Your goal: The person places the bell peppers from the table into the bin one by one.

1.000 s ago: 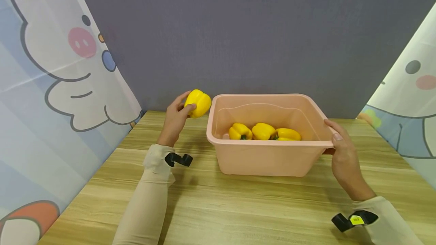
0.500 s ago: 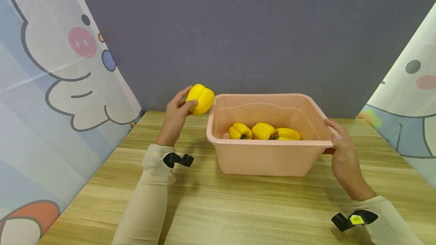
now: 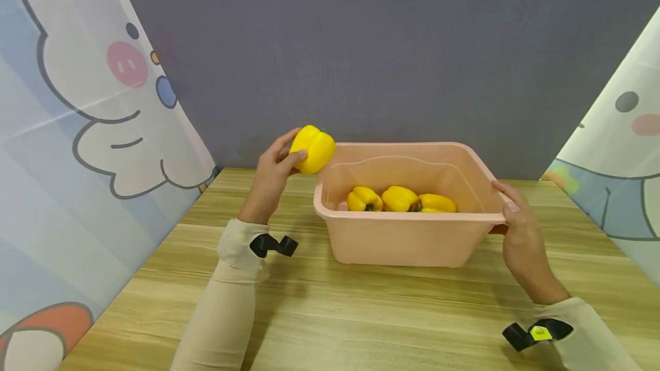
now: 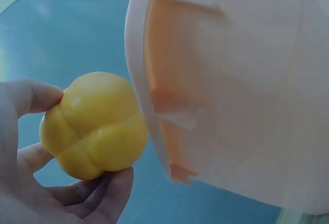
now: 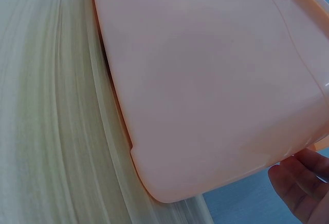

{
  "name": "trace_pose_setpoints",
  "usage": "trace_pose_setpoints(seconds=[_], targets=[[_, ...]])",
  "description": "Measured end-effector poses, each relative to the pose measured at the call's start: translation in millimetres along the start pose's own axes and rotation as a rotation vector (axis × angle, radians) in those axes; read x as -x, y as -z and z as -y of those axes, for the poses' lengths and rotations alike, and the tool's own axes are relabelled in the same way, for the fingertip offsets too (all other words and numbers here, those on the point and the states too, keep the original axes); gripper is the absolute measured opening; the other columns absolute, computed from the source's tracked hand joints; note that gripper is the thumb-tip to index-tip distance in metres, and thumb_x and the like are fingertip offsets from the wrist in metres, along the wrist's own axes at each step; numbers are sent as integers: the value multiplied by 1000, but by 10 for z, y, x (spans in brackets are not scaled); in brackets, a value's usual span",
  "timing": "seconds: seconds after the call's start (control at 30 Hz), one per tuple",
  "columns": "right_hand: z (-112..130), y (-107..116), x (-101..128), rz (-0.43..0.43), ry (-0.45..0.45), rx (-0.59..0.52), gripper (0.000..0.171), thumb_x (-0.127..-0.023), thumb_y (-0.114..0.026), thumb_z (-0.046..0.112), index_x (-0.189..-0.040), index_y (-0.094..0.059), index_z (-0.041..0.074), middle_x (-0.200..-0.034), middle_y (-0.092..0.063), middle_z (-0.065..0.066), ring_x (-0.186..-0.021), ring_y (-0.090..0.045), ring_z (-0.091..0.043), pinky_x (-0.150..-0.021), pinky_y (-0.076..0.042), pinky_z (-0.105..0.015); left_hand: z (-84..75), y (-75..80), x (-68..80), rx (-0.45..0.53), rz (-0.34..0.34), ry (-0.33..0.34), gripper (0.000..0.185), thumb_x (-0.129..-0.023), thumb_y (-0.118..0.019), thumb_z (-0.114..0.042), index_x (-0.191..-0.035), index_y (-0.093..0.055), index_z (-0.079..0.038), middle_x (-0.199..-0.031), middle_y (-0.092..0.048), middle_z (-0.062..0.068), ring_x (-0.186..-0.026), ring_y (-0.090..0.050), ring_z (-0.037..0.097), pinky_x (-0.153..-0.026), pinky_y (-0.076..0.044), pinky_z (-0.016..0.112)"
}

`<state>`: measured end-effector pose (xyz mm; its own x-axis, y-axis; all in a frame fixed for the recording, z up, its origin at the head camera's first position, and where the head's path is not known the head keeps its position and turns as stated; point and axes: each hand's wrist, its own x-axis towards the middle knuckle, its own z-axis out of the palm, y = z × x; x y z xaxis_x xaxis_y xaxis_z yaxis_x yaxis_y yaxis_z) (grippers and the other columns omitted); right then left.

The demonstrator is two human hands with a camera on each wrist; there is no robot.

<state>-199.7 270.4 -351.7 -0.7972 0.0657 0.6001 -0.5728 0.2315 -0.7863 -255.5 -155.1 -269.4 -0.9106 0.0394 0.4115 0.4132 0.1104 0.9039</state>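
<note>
A yellow bell pepper [image 3: 315, 152] is held up at the far left corner of a pink plastic tub [image 3: 397, 239]. My left hand [image 3: 272, 179] grips it from the left, thumb in front and fingers behind. In the left wrist view the lobed end of the bell pepper [image 4: 100, 126] faces the camera beside the tub's rim [image 4: 138, 64]. Inside the tub lie three more yellow bell peppers [image 3: 399, 198], side by side, partly hidden by the front wall. At the right end, my right hand [image 3: 523, 239] holds the tub's rim, thumb on top and fingers curled under.
The tub stands on a wood-grain table [image 3: 361, 314] near a dark grey panel [image 3: 381, 50] at the back. Cartoon-printed sheets [image 3: 118, 147] flank the table on both sides. Each wrist carries a black camera mount [image 3: 273, 245].
My left hand has moved right and slightly up with the bell pepper, bringing it from beside the tub to over its left rim. The right hand and the tub stay in place.
</note>
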Motion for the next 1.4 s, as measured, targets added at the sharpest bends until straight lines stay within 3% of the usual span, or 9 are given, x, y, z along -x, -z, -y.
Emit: trace_pose_setpoints(seconds=[0.17, 0.87, 1.4], targets=[[-4, -1, 3, 1, 10, -7, 44, -110, -30, 18, -149, -47, 7, -134, -48, 0, -84, -56, -8, -68, -48, -13, -21, -43, 11, -9, 29, -17, 57, -98, -65, -26, -152, -46, -19, -121, -64, 17, -102, -64, 28, -97, -50, 44], [-2, -4, 13, 4, 29, 56, 45, -110, -28, 17, -150, -45, 6, -133, -50, 1, -85, -57, -7, -69, -48, -12, -75, -178, 56, -17, 138, -53, 54, -98, -67, -29, -148, -50, -23, -119, -67, 12, -103, -64, 26, -94, -52, 42], [-20, -12, 12, -5, 9, -24, 44, -110, -30, 18, -149, -47, 7, -133, -49, -1, -85, -57, -8, -68, -48, -14, -116, -217, 90, -48, 188, -44, 53, -98, -66, -30, -148, -50, -25, -121, -66, 10, -104, -63, 26, -93, -52, 43]])
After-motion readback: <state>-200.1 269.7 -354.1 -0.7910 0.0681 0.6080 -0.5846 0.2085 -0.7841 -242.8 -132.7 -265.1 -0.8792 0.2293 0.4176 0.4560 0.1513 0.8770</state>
